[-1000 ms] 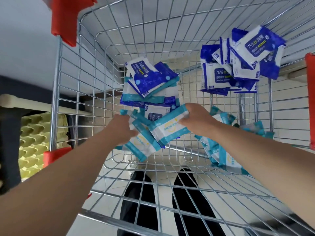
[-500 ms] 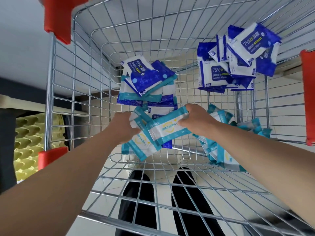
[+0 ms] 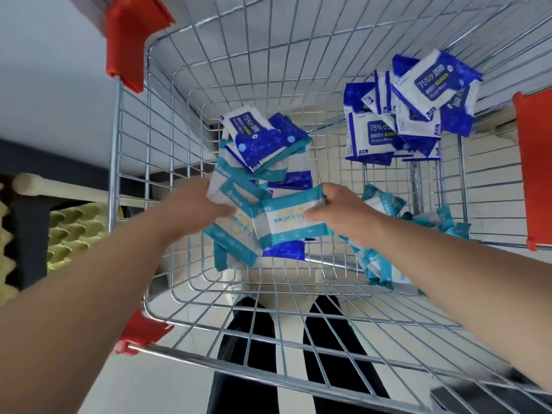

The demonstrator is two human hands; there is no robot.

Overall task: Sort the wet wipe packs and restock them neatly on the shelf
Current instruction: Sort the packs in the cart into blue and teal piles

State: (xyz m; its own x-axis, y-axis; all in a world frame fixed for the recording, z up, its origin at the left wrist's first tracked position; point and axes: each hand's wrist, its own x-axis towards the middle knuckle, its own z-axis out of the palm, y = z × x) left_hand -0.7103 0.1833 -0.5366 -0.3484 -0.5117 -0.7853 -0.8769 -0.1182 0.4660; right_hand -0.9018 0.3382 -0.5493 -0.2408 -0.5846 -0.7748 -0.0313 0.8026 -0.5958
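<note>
We reach with both hands into a wire cart (image 3: 116, 159). Our right hand (image 3: 337, 213) pinches the right end of a teal pack (image 3: 286, 219), thumb on top and fingers curled beneath, and holds it above the cart floor. Our left hand (image 3: 191, 210), blurred, grips a teal bundle (image 3: 236, 237) of similar packs just beside it, overlapping the teal pack's left end. Behind the hands, toward the far left corner of the cart floor, lies a mixed pile (image 3: 263, 144) of blue and teal packs. A blue pile (image 3: 403, 121) sits in the far right corner, and a teal pile (image 3: 385, 264) lies along the right side under our right forearm. Red corner guards (image 3: 131, 40) cap the cart rim. Our black trouser legs (image 3: 248, 354) show through the wire.
</note>
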